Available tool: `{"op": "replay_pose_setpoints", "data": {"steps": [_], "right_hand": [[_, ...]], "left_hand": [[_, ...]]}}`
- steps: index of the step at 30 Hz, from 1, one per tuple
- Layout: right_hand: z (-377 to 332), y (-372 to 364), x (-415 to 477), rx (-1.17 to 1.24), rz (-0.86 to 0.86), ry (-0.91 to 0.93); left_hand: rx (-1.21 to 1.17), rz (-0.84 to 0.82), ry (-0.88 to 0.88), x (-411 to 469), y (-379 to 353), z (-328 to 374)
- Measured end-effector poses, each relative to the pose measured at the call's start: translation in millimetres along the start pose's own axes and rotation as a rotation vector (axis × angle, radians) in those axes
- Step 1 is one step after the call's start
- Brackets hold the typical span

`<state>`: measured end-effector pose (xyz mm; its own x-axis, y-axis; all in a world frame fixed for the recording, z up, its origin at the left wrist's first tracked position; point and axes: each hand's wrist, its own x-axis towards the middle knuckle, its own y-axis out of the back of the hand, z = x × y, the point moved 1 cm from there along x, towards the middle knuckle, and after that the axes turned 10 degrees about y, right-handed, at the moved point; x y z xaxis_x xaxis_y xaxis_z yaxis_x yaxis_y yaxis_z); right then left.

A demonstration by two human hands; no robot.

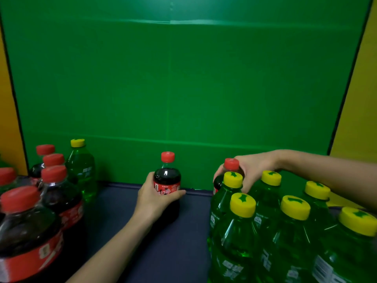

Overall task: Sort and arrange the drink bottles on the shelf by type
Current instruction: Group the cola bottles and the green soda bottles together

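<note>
Drink bottles [240, 242] stand upright on the dark shelf [173, 252]: seven hold dark cola under red caps, and seven hold green liquid under yellow caps.

The left cluster [30, 231] has five cola bottles and one green bottle [81, 170]. The right cluster [293, 242] has six green bottles.

The left hand [152, 198] grips the centre cola bottle [167, 178] round its red label, near the green back panel [183, 78]. The right hand [252, 170] curls round the shoulder of the rear cola bottle [231, 165], which stands behind the right cluster.

The label writing is white and not legible.
</note>
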<state>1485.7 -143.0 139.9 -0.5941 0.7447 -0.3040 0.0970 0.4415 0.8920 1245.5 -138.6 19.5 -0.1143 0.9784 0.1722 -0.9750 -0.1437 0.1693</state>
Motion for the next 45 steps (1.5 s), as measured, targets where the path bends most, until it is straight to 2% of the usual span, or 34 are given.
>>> {"op": "replay_pose_setpoints", "data": {"steps": [2,5,10,17,23,27,36,45], "right_hand": [[0,-2,1,-0.026,0.044,-0.016],[-2,2,0,0.105,0.167,0.112],[-28,34,-22,0.075,0.496,0.177],[-114,50,-40,0.127,0.783,0.300],[-194,22,-49,0.169,1.006,0.409],[-244,-11,-37,0.112,1.074,0.401],[-353,-79,20,0.213,1.087,0.359],[-420,-124,115,0.214,1.044,0.283]], "left_hand": [[-0.005,0.008,-0.027,-2,0,1],[-0.008,0.028,-0.058,-8,5,6],[-0.038,0.137,-0.212,-24,21,39],[-0.098,0.169,-0.365,-73,53,100],[-0.159,0.201,-0.426,-125,126,124],[-0.146,0.167,-0.414,-144,189,121],[-0.028,0.150,-0.364,-155,328,72],[0.043,0.191,-0.287,-112,396,9]]}}
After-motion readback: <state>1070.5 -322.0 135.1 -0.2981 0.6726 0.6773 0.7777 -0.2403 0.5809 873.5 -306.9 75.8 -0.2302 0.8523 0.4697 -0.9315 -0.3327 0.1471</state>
